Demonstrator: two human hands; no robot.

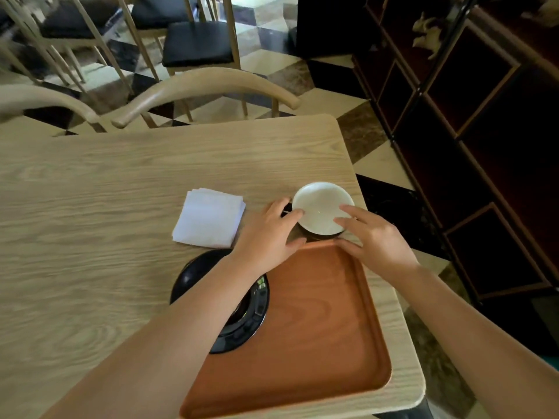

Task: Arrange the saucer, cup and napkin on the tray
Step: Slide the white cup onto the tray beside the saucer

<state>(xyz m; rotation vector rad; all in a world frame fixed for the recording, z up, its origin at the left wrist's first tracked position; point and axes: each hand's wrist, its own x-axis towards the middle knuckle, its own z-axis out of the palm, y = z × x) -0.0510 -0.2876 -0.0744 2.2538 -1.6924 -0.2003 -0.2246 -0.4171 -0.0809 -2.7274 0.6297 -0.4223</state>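
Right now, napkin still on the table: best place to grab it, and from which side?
Take the napkin at its near right corner, coming in from the right with the left hand, which is closest. It lies flat as a folded stack, its layered edges showing on the right and far sides, so pinch there through the whole stack rather than the top sheet. The tray sits just beyond that corner.

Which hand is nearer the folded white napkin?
Left. The left hand is just right of the napkin, gripping the white cup; the right hand is on the cup's far side.
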